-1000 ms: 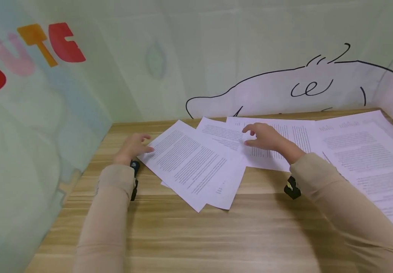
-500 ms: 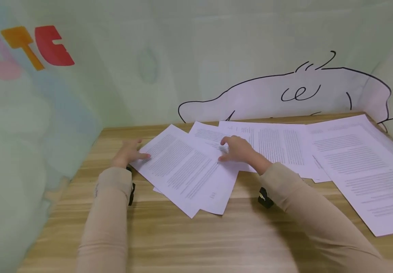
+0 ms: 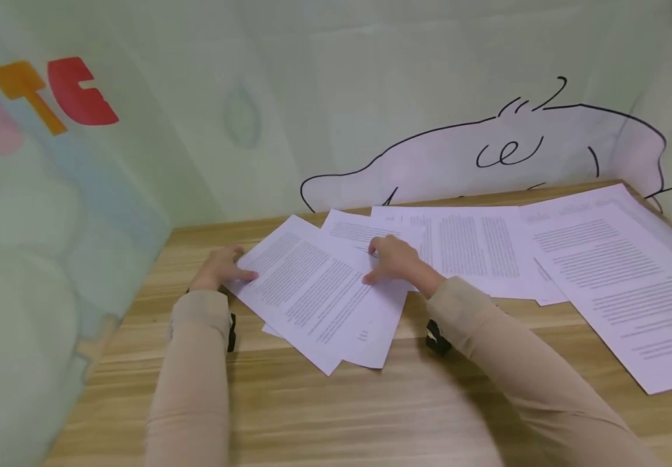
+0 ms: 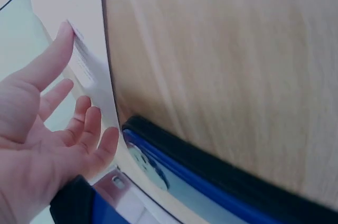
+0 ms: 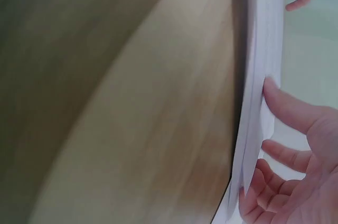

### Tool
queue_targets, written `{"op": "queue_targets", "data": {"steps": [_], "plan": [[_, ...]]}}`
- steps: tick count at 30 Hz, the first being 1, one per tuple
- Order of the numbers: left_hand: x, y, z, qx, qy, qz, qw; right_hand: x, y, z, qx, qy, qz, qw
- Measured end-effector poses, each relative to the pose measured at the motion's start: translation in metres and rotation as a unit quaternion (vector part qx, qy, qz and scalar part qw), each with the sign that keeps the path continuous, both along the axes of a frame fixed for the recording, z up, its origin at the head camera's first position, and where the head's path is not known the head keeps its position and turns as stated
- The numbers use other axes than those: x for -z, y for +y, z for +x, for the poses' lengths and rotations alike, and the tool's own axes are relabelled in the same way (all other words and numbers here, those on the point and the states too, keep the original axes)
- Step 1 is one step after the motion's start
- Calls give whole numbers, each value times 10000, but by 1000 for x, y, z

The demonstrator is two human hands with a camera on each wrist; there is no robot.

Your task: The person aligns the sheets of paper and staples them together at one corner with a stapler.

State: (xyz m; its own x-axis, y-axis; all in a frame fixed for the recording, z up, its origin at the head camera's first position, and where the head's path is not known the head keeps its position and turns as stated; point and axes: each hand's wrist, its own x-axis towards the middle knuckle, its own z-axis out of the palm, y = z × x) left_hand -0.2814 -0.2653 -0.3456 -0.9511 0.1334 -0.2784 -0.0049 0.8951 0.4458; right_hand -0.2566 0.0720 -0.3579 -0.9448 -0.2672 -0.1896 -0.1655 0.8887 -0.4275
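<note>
Far left: pale green backdrop [image 3: 12, 279], pink, orange and red letters [image 3: 26, 96] high on it. Next, left sleeve [image 3: 190, 383], beige, cuff turned back, black device [image 3: 231, 333] at the wrist. Past the cuff, left hand [image 3: 218, 268] at the left corner of the top sheet [image 3: 307, 292]. Thumb laid on the paper just inside its edge; in the left wrist view, fingers spread and slackly bent, unclenched. Middle: top sheet, printed, aslant on the wood-grain table [image 3: 324, 421], between both hands, overlapping a lower sheet [image 3: 373, 340] set at another angle to its right; small white corner [image 3: 270, 331] of paper peeping from under the lower left edge. Then right hand [image 3: 396, 259] over the overlap, thumb tip on paper near the right side of the top sheet. Fingers bent but relaxed, apart from the thumb, beside the paper edges in the right wrist view; cannot tell whether any under a sheet. Nearer, right sleeve [image 3: 523, 363] with a second black device [image 3: 438, 338]. Behind the right hand, sideways sheet [image 3: 476, 250], flat; above it, black-outlined drawing [image 3: 488, 152] on the backdrop. Far right: large text sheet [image 3: 634, 298], overlapping other pages.
</note>
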Motion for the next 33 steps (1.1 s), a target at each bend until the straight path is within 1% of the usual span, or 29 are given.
{"op": "queue_targets", "data": {"steps": [1,2,4,7,10,14,16,18,21,25,27,29,31,33], "plan": [[1,0,-1,-63,-63,65,9999,-1,0,0,76,-43,-28,10000],[5,-1,-4,-80,-13,110,9999,-1,-1,1,145,-87,-78,9998],[8,-4,-7,-104,-41,174,9998,-2,-2,2,246,-167,-194,9994],[7,-4,-6,-101,32,173,9998,-2,-5,2,314,-233,-311,9987],[2,-1,-2,-22,216,4,9998,-1,-6,2,380,-215,-301,9986],[-1,1,1,25,589,-456,9972,2,-7,2,458,-214,-311,9982],[0,1,2,-1,683,-590,9959,3,-7,2,480,-253,-331,9980],[-1,1,3,4,710,-601,9957,3,-6,3,491,-298,-370,9977],[-3,3,4,58,728,-510,9960,5,-5,2,482,-310,-382,9976],[-8,3,3,232,929,-390,9946,6,-2,0,411,-224,-477,9978],[-10,2,2,291,1053,-170,9939,6,2,-1,332,-99,-601,9976],[-12,1,3,342,1131,161,9929,3,7,-1,293,19,-785,9965],[-14,1,4,391,1261,525,9899,1,13,-2,302,79,-1044,9940],[-17,-1,7,347,1387,794,9865,0,17,-2,303,-24,-1346,9904]]}}
